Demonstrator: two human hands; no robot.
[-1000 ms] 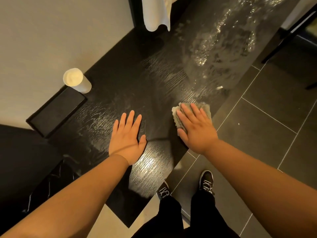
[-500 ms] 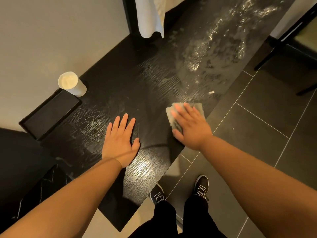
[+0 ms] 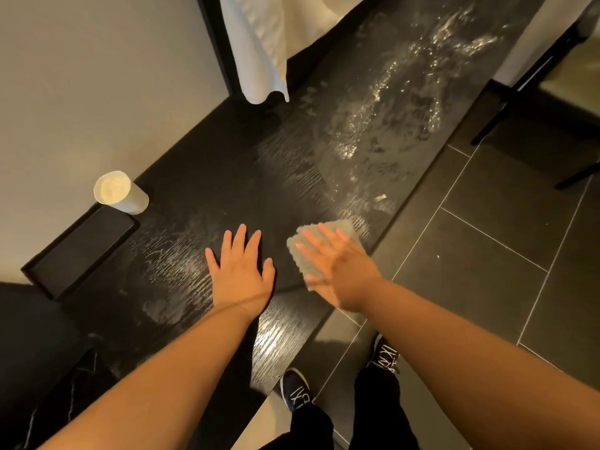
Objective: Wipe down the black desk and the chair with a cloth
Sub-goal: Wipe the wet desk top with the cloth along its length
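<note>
Right hand [image 3: 337, 267] laid flat on the grey cloth [image 3: 345, 227], fingers straight and a little spread, pressing down rather than clutching (blurred by motion, so the thumb not clearly made out); cloth lying on the black desk [image 3: 259, 177] close to its front edge, showing past the fingertips and along the thumb side. Left hand [image 3: 242, 274] just beside it, apart from the cloth, palm down on the bare desk top, fingers straight and fanned, holding nothing.

Around both hands, streaky pale smears along the wood grain; farther up the desk, a glistening wet patch [image 3: 389, 125] with bright flecks. Near the wall, to the left, a white cylinder [image 3: 121, 193] standing upright at the far end of a shallow black tray [image 3: 81, 245], touching or just over its rim, which of the two not to be told. At the top, a white towel [image 3: 259, 43] hanging down, its lower edge just above the desk's back edge.

Off to the upper right, thin black legs of the chair [image 3: 516, 95] on the dark tiled floor [image 3: 487, 254], well apart from both hands. Below, by the desk's front edge, two black shoes, left shoe [image 3: 297, 393] and right shoe [image 3: 384, 355], with white markings too blurred to read; no other lettering legible.
</note>
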